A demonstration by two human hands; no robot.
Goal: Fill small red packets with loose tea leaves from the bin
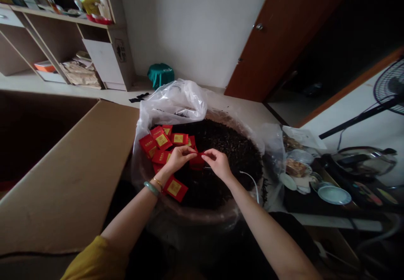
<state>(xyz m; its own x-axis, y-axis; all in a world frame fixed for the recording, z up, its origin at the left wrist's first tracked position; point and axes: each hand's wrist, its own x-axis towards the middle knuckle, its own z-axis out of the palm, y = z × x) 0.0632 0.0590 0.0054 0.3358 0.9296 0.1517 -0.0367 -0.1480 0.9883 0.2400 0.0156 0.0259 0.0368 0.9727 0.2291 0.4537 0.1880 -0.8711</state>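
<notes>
Between my two hands is a small red packet, pinched along its top edge. My left hand grips the left corner and my right hand the right corner. Below it lies a heap of dark, dry loose leaves, which looks like tea, in a wide round container lined with a clear plastic bag. Several red packets with yellow labels lie on the leaves at the left, close to my left hand. A white handle-like strip sticks out of the leaves at the right.
A large open cardboard box stands at the left. On the right, a low table holds a white dish, a glass kettle and cups. Behind are a teal covered bin, a shelf unit, a brown door and a fan.
</notes>
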